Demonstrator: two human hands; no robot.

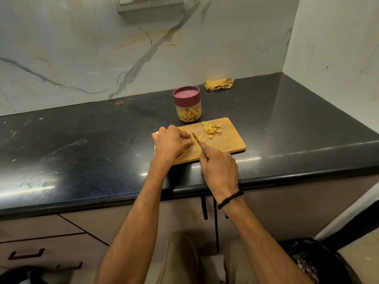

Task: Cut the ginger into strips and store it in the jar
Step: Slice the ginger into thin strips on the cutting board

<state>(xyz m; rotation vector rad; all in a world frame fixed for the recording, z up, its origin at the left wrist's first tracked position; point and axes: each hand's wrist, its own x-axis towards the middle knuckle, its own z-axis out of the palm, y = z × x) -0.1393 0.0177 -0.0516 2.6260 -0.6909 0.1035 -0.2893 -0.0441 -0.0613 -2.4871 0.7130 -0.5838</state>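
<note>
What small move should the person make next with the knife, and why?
Probably press the knife down for one cut: the left hand pins ginger on the board, the right hand holds the knife close beside it, and uncut slices lie nearby.

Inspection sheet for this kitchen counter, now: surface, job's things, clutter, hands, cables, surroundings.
Surface: black countertop, smudged, with white specks at left.
Job's things: wooden cutting board near the front edge; ginger slices piled on its far part; jar just behind the board, maroon lid on, strips inside.
Clutter: yellow cloth by the wall.
Hands: left hand pinches ginger on the board; right hand grips the knife, blade beside that ginger.
Cables: nothing seen.
Surroundings: marble wall; drawers below; dark bin at lower right.
</note>
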